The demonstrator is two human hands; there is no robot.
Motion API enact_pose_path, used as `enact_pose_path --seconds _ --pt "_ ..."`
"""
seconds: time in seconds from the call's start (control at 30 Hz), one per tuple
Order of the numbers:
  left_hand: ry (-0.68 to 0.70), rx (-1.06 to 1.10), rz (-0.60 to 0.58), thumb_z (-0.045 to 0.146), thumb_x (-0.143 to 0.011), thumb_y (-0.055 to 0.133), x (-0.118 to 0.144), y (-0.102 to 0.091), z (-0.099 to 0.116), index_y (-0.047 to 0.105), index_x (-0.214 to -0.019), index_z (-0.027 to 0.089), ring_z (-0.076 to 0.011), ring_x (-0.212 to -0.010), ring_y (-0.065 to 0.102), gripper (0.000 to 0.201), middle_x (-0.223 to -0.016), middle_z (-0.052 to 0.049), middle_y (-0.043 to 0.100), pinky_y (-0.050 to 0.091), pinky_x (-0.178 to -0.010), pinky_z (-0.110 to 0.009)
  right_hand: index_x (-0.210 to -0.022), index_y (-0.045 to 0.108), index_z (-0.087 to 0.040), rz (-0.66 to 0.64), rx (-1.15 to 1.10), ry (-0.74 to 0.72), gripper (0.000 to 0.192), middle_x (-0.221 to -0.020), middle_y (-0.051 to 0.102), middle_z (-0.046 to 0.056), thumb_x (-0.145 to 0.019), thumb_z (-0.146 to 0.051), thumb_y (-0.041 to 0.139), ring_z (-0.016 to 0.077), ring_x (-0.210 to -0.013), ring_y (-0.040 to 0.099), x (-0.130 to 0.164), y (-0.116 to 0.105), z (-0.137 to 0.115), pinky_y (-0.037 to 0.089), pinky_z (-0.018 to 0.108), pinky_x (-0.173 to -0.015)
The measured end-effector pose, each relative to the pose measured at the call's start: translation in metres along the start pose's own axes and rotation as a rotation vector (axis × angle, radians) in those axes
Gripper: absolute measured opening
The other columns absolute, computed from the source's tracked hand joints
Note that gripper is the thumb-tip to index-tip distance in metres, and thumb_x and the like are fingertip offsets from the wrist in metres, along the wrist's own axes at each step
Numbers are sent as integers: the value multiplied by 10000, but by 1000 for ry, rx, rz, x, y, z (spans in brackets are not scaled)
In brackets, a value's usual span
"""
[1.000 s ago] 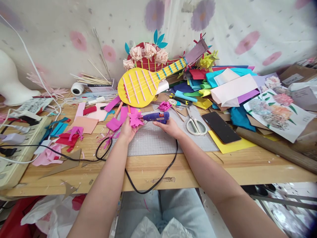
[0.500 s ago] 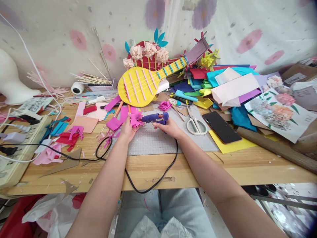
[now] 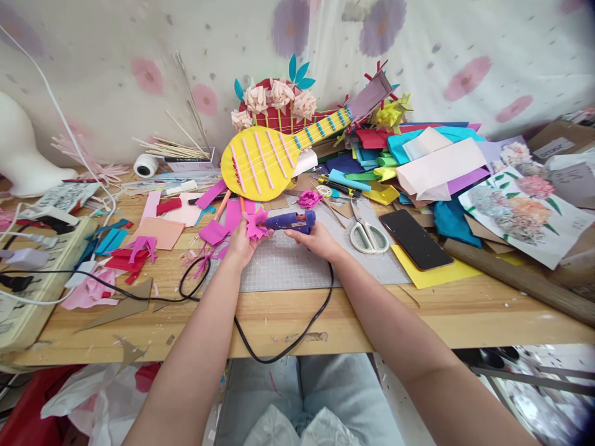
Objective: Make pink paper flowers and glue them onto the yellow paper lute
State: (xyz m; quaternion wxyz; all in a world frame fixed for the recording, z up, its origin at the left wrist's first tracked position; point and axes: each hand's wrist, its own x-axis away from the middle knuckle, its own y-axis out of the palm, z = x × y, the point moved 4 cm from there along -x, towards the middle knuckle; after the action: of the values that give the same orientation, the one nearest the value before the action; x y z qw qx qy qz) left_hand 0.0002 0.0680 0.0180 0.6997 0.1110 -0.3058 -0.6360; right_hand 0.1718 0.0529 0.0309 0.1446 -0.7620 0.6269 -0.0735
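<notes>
Grasping magenta star-shaped paper piece in left hand, blue plastic glue gun in right hand, behind front edge of wooden bench. Apparently gluing; calls for steady aim.

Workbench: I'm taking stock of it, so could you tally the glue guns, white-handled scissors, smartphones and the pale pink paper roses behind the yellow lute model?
Glue gun, in the right hand: 1
White-handled scissors: 1 pair
Smartphone: 1
Pale pink paper roses: 4
Total: 7
</notes>
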Motion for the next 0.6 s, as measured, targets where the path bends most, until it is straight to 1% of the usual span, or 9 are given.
enact_pose_path --seconds 0.1,0.2,0.4,0.5,0.6 --pt "7 17 13 304 -938 307 0 -1 2 601 -881 115 -143 -635 626 354 -741 -63 671 551 -697 -332 -770 613 -178 -13 15 -15 383 -537 494 -28 -666 -545 652 109 -496 448 0 -1 -2 393 260 -507" --pt "15 42 17 306 -936 319 0 -1 3 601 -931 113 -147 -664 632 342 -786 -69 677 549 -709 -337 -827 632 -177 -27 30 -45 382 -545 492 -31 -682 -531 645 111 -508 447 0 -2 -3 404 261 -522" --pt "20 44 33 303 -933 325 1 -2 4 589 -1008 109 -151 -701 637 336 -787 -69 681 539 -778 -365 -818 632 -171 -1 89 -42 400 -545 500 -27 -676 -545 642 115 -524 460 -1 -5 -1 417 260 -527" --pt "25 37 21 309 -929 335 1 -1 5 588 -993 106 -150 -705 637 331 -803 -72 682 537 -792 -370 -807 632 -173 28 97 -23 393 -553 506 -23 -673 -542 642 118 -530 463 -1 -6 0 415 262 -530" --pt "23 53 23 304 -927 332 1 0 5 594 -946 110 -148 -680 632 327 -775 -67 674 544 -769 -365 -811 634 -180 45 68 -13 383 -550 503 -23 -670 -536 646 124 -529 469 -1 -6 -1 418 267 -527"
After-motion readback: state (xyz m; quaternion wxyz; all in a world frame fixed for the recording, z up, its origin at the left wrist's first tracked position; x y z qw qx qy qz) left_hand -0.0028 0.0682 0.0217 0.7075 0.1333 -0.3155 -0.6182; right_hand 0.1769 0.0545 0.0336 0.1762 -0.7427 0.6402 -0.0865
